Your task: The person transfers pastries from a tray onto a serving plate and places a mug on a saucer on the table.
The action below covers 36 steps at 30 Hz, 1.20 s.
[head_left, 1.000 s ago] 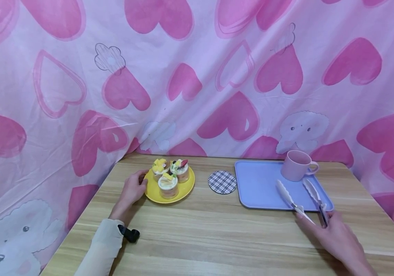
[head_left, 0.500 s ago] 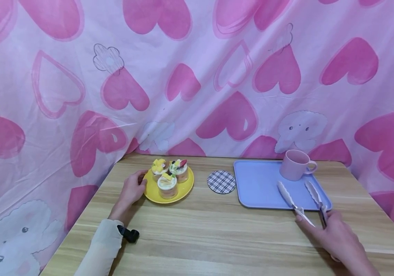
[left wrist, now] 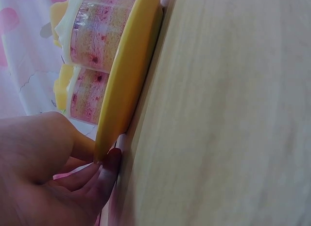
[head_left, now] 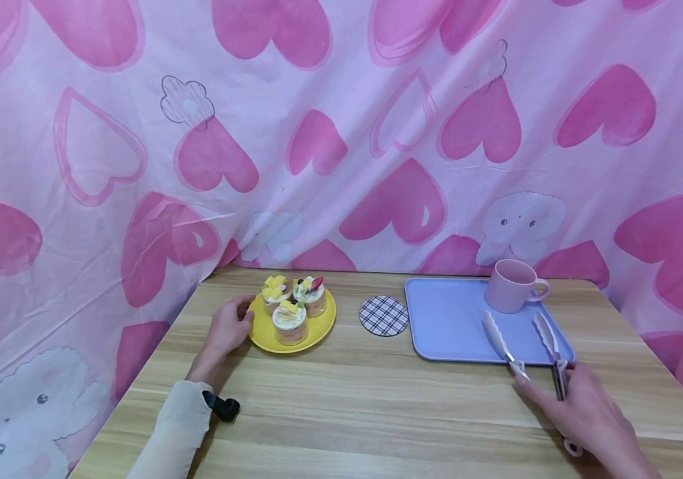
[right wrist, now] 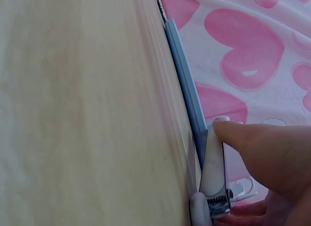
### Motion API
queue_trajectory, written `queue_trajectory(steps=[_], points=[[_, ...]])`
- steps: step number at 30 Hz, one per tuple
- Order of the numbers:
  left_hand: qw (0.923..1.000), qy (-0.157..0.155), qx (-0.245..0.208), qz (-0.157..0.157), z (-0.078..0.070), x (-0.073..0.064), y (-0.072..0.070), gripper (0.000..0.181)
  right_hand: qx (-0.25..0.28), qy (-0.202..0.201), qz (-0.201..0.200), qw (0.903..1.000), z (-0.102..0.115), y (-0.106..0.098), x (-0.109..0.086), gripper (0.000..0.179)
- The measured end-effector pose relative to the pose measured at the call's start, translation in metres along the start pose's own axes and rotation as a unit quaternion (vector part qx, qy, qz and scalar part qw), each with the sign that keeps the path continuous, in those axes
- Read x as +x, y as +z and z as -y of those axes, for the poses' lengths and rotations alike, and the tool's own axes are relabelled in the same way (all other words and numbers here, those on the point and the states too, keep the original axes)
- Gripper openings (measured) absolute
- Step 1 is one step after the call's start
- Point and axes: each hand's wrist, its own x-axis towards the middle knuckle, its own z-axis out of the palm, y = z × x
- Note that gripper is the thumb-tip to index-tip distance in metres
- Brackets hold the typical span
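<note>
My left hand [head_left: 229, 327] pinches the left rim of a yellow plate [head_left: 322, 334]. In the left wrist view the thumb lies over the rim, with fingers [left wrist: 111, 170] beneath it. On the plate stand 3 clear cups of layered cake, topped with cream and fruit; one cake cup [head_left: 290, 326] is in front. At the right, my right hand [head_left: 595, 409] holds a pair of white-tipped metal tongs [head_left: 499, 338], spread apart. Their tips overlap the front of a blue tray [head_left: 445, 332] in the head view. The right wrist view shows the thumb [right wrist: 233, 133] on a white tong handle [right wrist: 212, 167].
A pink mug [head_left: 511, 289] stands at the back right of the tray, its handle to the right. Between plate and tray lies a round checked coaster [head_left: 384, 316]. A pink heart-patterned curtain [head_left: 317, 199] hangs behind the wooden table [head_left: 341, 412].
The tongs have shifted slightly to the right, and their rear end now shows below my right hand. My left hand and the plate stay put.
</note>
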Motion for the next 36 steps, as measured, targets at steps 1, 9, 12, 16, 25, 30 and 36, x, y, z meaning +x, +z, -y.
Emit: queue_trajectory(steps=[1, 9, 12, 16, 25, 30, 36], points=[[1.0, 0.001, 0.001, -0.002, 0.0, 0.0, 0.0, 0.045, -0.001, -0.014, -0.019, 0.9997, 0.0, -0.001, 0.001, 0.126], [0.9999, -0.003, 0.005, -0.015, -0.001, 0.0, -0.002, 0.045, -0.001, -0.081, -0.131, 0.9881, -0.002, -0.006, 0.014, 0.116], [0.9996, -0.004, 0.009, -0.026, -0.002, 0.0, -0.003, 0.045, 0.012, -0.084, -0.14, 0.9865, -0.001, -0.01, 0.018, 0.12], [0.9982, 0.013, 0.007, -0.058, -0.007, 0.0, -0.006, 0.043, 0.042, -0.107, -0.152, 0.9817, -0.002, -0.016, 0.023, 0.111], [0.9816, 0.133, -0.042, -0.13, -0.042, -0.005, -0.01, 0.036, 0.092, -0.162, -0.162, 0.969, 0.0, -0.038, 0.039, 0.095], [0.968, 0.209, -0.053, -0.128, -0.075, -0.013, -0.003, 0.033, 0.099, -0.195, -0.179, 0.9592, 0.001, -0.052, 0.056, 0.083], [0.9662, 0.238, -0.061, -0.078, -0.107, -0.023, 0.012, 0.032, 0.086, -0.224, -0.184, 0.9532, 0.008, -0.067, 0.077, 0.073]])
